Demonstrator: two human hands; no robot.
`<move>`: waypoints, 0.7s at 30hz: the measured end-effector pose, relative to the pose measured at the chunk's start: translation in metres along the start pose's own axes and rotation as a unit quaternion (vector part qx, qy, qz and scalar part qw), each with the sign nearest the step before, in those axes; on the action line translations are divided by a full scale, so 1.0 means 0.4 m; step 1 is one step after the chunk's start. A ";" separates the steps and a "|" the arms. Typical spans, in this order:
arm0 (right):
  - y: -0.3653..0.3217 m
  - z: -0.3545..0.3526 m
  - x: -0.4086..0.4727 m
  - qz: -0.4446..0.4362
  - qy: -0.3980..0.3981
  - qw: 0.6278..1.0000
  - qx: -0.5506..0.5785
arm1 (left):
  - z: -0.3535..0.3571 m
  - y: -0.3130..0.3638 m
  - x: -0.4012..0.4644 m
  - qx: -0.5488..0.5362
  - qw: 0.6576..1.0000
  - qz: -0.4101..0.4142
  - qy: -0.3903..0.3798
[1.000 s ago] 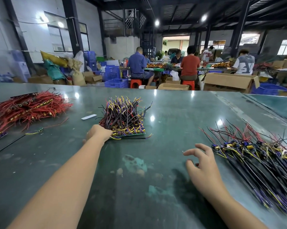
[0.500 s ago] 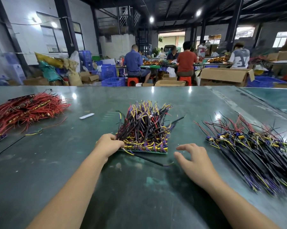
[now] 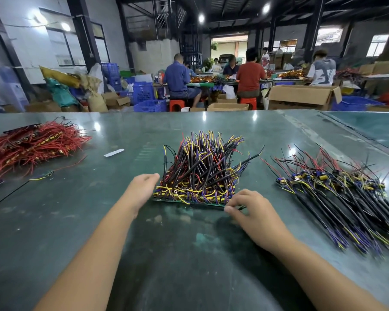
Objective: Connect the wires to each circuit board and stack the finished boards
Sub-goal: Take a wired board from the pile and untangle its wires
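Behind your green bench [image 3: 81, 221], open brown cardboard boxes [image 3: 301, 96] and blue plastic crates [image 3: 149, 105] sit on the workshop floor, their contents hidden from you. Your left hand [image 3: 142, 189] curls against the left edge of the green circuit-board stack bristling with black, yellow and purple wires [image 3: 200, 176] at the bench's centre, while your right hand [image 3: 254, 212] pinches its near right corner. A red wire heap [image 3: 32, 144] lies far left, a black-and-purple wire bundle [image 3: 346, 194] right.

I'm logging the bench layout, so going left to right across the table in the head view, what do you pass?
Red wire pile → white strip → left hand → green board with upright wires → right hand → pile of black, purple and yellow wires.
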State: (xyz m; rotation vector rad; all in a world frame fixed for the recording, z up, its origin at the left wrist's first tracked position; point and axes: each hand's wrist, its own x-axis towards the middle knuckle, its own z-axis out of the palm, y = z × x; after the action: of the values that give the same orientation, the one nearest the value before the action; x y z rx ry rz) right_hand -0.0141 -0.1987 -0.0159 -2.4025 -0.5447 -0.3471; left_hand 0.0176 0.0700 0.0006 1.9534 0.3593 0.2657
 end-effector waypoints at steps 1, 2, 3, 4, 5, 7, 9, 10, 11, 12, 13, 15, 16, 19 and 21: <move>0.000 -0.003 0.001 0.028 0.014 0.999 -0.012 | 0.007 -0.002 -0.002 0.031 0.999 0.018 -0.009; 0.002 -0.004 0.002 0.064 0.022 0.997 -0.047 | 0.013 -0.002 -0.005 0.059 0.998 0.029 -0.019; 0.006 -0.004 0.003 0.103 0.014 0.991 -0.088 | 0.020 0.000 -0.009 0.077 0.996 0.033 -0.030; 0.011 -0.004 0.005 0.133 -0.007 0.985 -0.111 | 0.025 0.005 -0.011 0.077 0.996 0.032 -0.045; 0.013 -0.003 0.010 0.147 -0.035 0.982 -0.109 | 0.031 0.012 -0.014 0.057 0.996 0.026 -0.063; 0.007 0.002 0.021 0.140 -0.068 0.986 -0.057 | 0.039 0.032 -0.025 -0.013 0.995 -0.005 -0.096; -0.003 -0.002 0.027 0.151 -0.060 0.987 0.014 | 0.035 0.051 -0.034 -0.090 0.990 -0.053 -0.095; -0.006 -0.006 0.029 0.174 -0.054 0.982 0.061 | 0.029 0.057 -0.036 -0.118 0.986 -0.075 -0.090; -0.008 -0.010 0.028 0.197 -0.049 0.974 0.104 | 0.023 0.061 -0.036 -0.136 0.982 -0.093 -0.088; -0.009 -0.014 0.028 0.220 -0.046 0.963 0.147 | 0.016 0.063 -0.035 -0.149 0.979 -0.108 -0.085; -0.010 -0.017 0.028 0.240 -0.038 0.951 0.191 | 0.012 0.064 -0.032 -0.162 0.977 -0.119 -0.076; -0.022 -0.024 0.025 0.272 -0.009 0.918 0.289 | 0.005 0.063 -0.027 -0.195 0.971 -0.133 -0.037; -0.024 -0.025 0.025 0.286 0.012 0.898 0.335 | 0.004 0.062 -0.024 -0.215 0.967 -0.137 -0.018; -0.020 -0.030 0.038 0.324 0.063 0.833 0.444 | 0.002 0.053 -0.023 -0.271 0.953 -0.133 0.008; -0.015 -0.034 0.047 0.343 0.082 0.768 0.534 | 0.004 0.049 -0.027 -0.274 0.954 -0.123 0.009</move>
State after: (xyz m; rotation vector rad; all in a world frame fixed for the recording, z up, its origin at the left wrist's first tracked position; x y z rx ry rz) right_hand -0.0020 -0.1978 0.0046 -1.2703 0.2360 0.0954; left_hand 0.0106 0.0572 0.0175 1.3470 0.4782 0.1944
